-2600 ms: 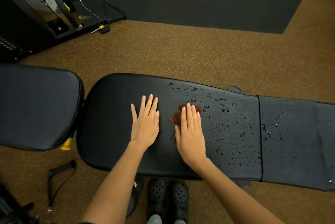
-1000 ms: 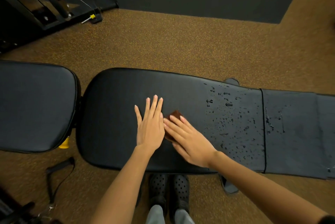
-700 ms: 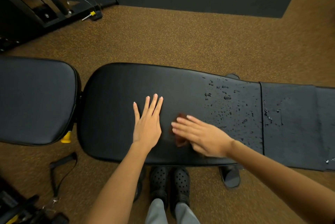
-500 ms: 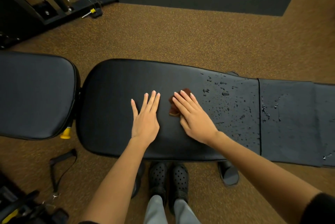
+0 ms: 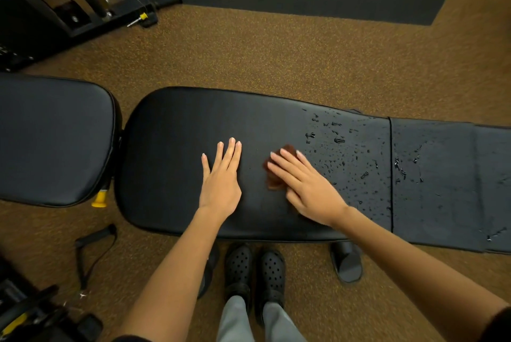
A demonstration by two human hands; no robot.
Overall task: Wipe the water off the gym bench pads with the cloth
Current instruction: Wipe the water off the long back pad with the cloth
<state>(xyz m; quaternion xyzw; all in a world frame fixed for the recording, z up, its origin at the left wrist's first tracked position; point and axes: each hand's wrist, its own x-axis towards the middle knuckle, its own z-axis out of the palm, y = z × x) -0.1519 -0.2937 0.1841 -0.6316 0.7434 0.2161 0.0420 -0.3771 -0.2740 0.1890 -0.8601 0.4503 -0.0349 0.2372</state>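
The long black bench pad (image 5: 171, 148) runs across the middle of the head view. A small brown cloth (image 5: 272, 179) lies on it, mostly hidden under my right hand (image 5: 302, 185), which presses it flat with straight fingers. My left hand (image 5: 221, 178) rests flat on the dry part of the pad, just left of the cloth. Water drops (image 5: 343, 159) cover the pad's right portion, right of my right hand. More drops sit on the flatter right section (image 5: 431, 175) past the seam.
A separate black seat pad (image 5: 52, 139) lies to the left, with a yellow knob (image 5: 99, 199) in the gap. A cable machine base (image 5: 83, 6) stands at the back left. A handle strap (image 5: 91, 247) lies on the brown floor. My black clogs (image 5: 254, 269) stand below the bench.
My right hand slid the cloth around on the pad and now sits a little further right, at the edge of the wet area. The left hand stayed flat in place.
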